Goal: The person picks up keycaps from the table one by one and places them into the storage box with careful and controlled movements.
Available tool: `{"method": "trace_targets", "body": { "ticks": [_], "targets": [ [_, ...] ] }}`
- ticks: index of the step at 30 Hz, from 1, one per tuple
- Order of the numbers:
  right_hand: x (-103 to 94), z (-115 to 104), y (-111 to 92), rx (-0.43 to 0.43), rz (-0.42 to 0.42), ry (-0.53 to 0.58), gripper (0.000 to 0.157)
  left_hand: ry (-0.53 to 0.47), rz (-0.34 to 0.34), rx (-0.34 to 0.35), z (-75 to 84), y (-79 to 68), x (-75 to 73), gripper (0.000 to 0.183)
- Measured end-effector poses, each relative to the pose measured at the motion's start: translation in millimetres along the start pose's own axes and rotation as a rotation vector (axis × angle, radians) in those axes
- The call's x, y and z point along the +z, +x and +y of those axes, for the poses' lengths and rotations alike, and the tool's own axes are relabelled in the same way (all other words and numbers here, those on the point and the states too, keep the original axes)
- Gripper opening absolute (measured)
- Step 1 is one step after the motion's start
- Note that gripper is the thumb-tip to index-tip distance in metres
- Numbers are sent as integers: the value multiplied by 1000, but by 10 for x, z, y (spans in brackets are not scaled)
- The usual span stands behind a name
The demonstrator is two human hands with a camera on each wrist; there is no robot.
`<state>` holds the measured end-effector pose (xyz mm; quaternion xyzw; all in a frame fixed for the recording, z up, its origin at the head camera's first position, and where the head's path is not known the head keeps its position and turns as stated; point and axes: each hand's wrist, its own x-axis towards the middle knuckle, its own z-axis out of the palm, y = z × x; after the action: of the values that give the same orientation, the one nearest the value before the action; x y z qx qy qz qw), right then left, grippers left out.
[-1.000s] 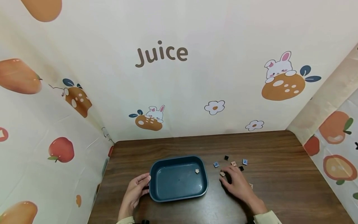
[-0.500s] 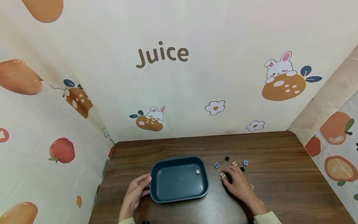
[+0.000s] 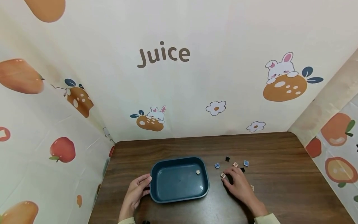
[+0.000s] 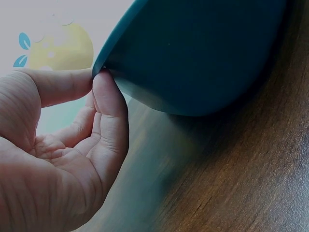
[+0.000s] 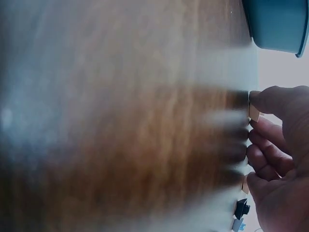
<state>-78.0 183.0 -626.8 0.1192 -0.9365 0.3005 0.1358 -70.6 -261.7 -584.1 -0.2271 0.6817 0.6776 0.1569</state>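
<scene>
A dark blue-green tray (image 3: 179,183) stands on the table, its left rim pinched between the thumb and fingers of my left hand (image 3: 134,194). In the left wrist view, the thumb and a finger (image 4: 110,94) meet at that rim. One small pale block (image 3: 198,172) lies inside the tray near its right side. To the right of the tray, my right hand (image 3: 239,186) reaches low over the table. Its thumb and index finger pinch a small cream square block (image 3: 222,175), seen edge-on in the right wrist view as a pale block (image 5: 254,112) at the table surface.
Around my right hand lie more small square blocks: two blue (image 3: 217,166), two black (image 3: 227,159) and a pinkish one (image 3: 236,164). Another pale block (image 3: 252,187) is partly hidden behind the hand. Printed curtains (image 3: 179,93) enclose the wooden table (image 3: 285,174).
The cream block seems to have turned slightly at my right fingertips, its patterned face now clearer. Both hands keep their places; the head view has shifted a little.
</scene>
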Motion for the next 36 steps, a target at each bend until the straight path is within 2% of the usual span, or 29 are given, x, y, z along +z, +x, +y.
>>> {"method": "trace_targets", "body": {
  "ticks": [20,36],
  "targets": [
    [-29,-12,-3,18,0,19,27,3,-9,-8,-6,9,-12,51],
    [-151,-105,141,33,-21,73,24,-3,-13,-9,3,28,-14,52]
  ]
}}
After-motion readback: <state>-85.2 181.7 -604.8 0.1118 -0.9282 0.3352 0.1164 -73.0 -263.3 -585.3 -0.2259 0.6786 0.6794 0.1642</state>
